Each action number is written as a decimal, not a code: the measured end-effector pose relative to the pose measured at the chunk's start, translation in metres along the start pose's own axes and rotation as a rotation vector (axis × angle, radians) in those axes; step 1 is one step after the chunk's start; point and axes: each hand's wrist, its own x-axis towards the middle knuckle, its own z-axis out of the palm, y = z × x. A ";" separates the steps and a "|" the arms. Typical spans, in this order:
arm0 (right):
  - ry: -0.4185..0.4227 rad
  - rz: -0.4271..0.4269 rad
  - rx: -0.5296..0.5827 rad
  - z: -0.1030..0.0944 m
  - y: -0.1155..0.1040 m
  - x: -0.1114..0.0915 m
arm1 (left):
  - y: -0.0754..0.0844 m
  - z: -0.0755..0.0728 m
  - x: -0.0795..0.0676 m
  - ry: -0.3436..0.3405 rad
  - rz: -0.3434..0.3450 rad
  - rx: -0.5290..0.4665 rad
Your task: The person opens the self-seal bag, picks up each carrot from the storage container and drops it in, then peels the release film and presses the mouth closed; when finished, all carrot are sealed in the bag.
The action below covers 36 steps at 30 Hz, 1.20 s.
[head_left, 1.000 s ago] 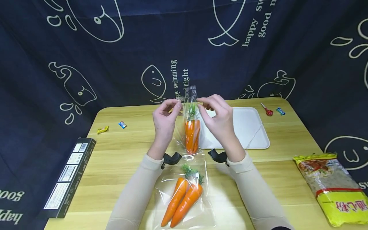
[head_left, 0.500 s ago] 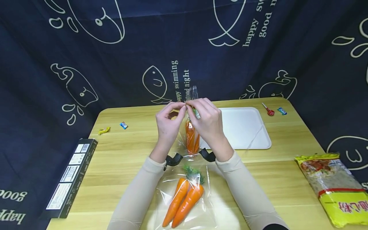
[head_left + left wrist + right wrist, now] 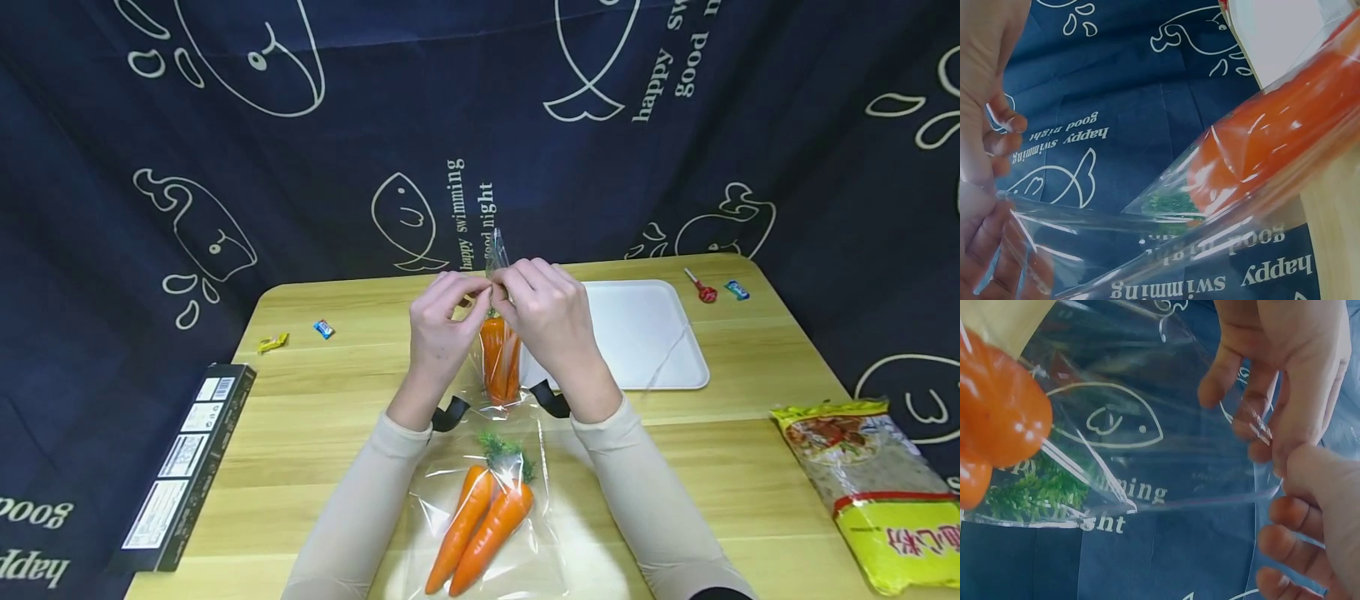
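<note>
Both hands meet over an upright clear plastic bag [image 3: 501,254] in the middle of the head view. My left hand [image 3: 448,321] and right hand [image 3: 547,308] pinch its upper edge with thumb and fingers, fingertips side by side. Orange carrots [image 3: 500,362] with green leafy tops [image 3: 1047,487] stand inside, below the fingers. In the left wrist view, the film [image 3: 1085,234] stretches from the fingertips to the carrots. Nearer me, a second clear bag [image 3: 551,542] lies flat on the table, holding two carrots [image 3: 491,533] with green tops.
Behind the right hand lies a white tray [image 3: 637,333]. A lollipop [image 3: 705,292] and a blue-green wrapped candy [image 3: 737,290] are at back right; blue [image 3: 324,329] and yellow candies [image 3: 273,342] are left. A long black box [image 3: 191,467] and a yellow food packet [image 3: 862,492] flank the table.
The hands were apart on either side of the upright bag one second ago. They came together at its upper edge, then sank slightly, and the bag's peak narrowed and leaned.
</note>
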 end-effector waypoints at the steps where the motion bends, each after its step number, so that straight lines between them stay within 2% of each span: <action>1: -0.003 -0.005 -0.002 0.000 0.001 0.000 | 0.000 0.000 0.000 -0.008 0.009 0.007; 6: -0.011 -0.008 0.024 -0.001 0.007 0.000 | 0.001 0.000 0.002 -0.027 0.010 0.001; 14: 0.003 0.040 0.128 -0.001 0.015 0.000 | 0.002 -0.002 0.003 -0.039 -0.027 -0.046; 18: 0.013 0.096 0.193 0.000 0.021 -0.003 | 0.002 -0.003 0.003 -0.043 -0.038 -0.058; 21: 0.033 0.170 0.258 -0.001 0.030 -0.004 | 0.002 -0.004 0.003 -0.026 -0.076 -0.077; 25: 0.078 0.338 0.389 -0.004 0.048 -0.007 | -0.002 -0.005 0.002 0.026 -0.204 -0.161; 31: 0.147 0.716 0.573 -0.016 0.083 -0.019 | -0.017 -0.008 0.001 0.149 -0.489 -0.496; 33: 0.170 0.800 0.627 -0.022 0.097 -0.024 | -0.023 -0.010 0.001 0.189 -0.551 -0.576; 36: 0.224 0.879 0.715 -0.031 0.116 -0.033 | -0.032 -0.014 0.001 0.239 -0.611 -0.662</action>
